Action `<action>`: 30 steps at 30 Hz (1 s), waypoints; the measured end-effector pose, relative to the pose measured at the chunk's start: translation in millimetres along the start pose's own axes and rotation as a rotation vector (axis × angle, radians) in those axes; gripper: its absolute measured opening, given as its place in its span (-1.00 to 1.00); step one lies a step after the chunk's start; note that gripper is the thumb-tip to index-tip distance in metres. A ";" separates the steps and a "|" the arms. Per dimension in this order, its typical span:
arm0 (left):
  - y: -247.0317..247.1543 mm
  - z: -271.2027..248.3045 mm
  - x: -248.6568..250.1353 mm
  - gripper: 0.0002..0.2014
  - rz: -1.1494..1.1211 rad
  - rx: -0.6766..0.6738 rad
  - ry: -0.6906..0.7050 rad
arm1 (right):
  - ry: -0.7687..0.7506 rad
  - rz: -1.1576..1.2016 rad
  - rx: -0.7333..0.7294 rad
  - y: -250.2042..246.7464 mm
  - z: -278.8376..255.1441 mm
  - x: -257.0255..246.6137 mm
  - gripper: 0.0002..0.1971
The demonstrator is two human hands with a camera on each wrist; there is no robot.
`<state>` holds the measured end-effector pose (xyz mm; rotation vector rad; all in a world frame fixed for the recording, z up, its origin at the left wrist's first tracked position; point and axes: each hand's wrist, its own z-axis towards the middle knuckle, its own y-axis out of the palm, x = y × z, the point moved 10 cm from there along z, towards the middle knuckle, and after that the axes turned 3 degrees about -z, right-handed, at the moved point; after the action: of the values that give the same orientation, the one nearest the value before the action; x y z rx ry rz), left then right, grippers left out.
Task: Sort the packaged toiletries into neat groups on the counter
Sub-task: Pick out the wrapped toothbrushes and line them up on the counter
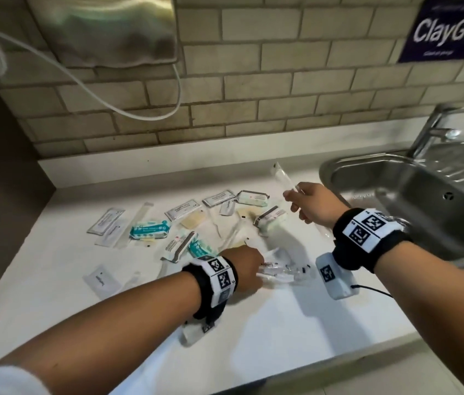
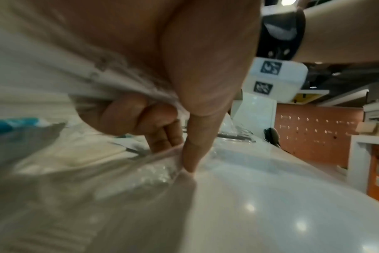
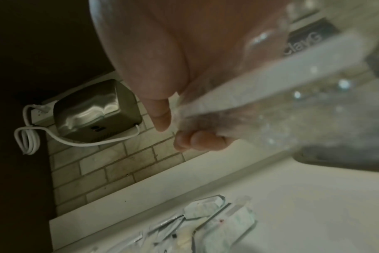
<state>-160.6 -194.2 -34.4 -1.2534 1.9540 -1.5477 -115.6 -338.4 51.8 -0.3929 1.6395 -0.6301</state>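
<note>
Down low, left hand (image 1: 243, 263) pinches a crinkly clear packet (image 1: 278, 273) flat on the surface (image 1: 282, 323) while right hand (image 1: 309, 205) grips a long wrapped toothbrush (image 1: 288, 181) held up near the sink (image 1: 413, 192), both probably light, slippery film, best grabbed mid-length.

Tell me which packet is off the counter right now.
The long clear packet gripped in the right hand, raised near the sink. The others lie on the counter.
</note>
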 end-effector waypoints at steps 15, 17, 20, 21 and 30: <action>-99.6 -55.0 -116.3 -0.82 -0.724 0.407 -0.292 | 0.185 -0.287 -0.355 129.9 20.2 13.3 -0.68; -95.4 -57.8 -119.7 -0.86 -0.722 0.408 -0.301 | 0.186 -0.257 -0.385 149.3 26.8 13.7 -0.67; -82.2 -62.8 -126.6 -0.88 -0.749 0.383 -0.322 | 0.149 -0.328 -0.367 159.2 38.2 15.4 -0.64; -76.8 -64.1 -130.4 -0.88 -0.773 0.374 -0.331 | 0.137 -0.336 -0.355 160.0 42.6 14.3 -0.65; -63.8 -52.5 -138.2 -0.76 -1.052 0.434 -0.363 | 0.013 -0.097 -0.322 135.6 62.3 -26.6 -0.88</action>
<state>-96.2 -52.8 8.0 -2.2840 0.6261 -1.8029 -36.8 -226.6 -13.7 -0.7066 1.7462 -0.4396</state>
